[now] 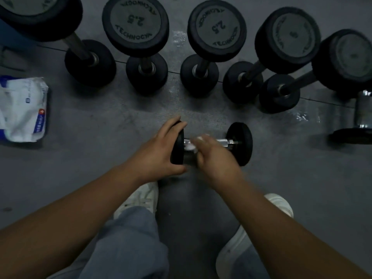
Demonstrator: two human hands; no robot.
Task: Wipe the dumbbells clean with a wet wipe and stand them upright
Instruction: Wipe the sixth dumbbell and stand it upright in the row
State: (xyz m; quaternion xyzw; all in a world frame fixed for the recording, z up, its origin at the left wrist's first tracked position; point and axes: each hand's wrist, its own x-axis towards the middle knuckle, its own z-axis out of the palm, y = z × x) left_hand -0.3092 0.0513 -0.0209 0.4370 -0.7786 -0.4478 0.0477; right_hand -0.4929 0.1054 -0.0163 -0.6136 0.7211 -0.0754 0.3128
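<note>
A small black dumbbell (240, 142) with a chrome handle lies on its side on the grey floor in front of me. My left hand (161, 150) grips its left head, fingers over the top and thumb underneath. My right hand (211, 156) is blurred and curls round the handle with a white wet wipe (190, 147) showing under the fingers. Behind it, several black dumbbells stand upright in a row, among them one marked 2.5 (135, 23) and another marked 2.5 (217, 27).
A white pack of wet wipes (24, 108) lies on the floor at the left. Another dumbbell (360, 125) lies at the right edge. My white shoes (141, 200) and grey trouser legs fill the near floor below my arms. Wet patches shine on the floor.
</note>
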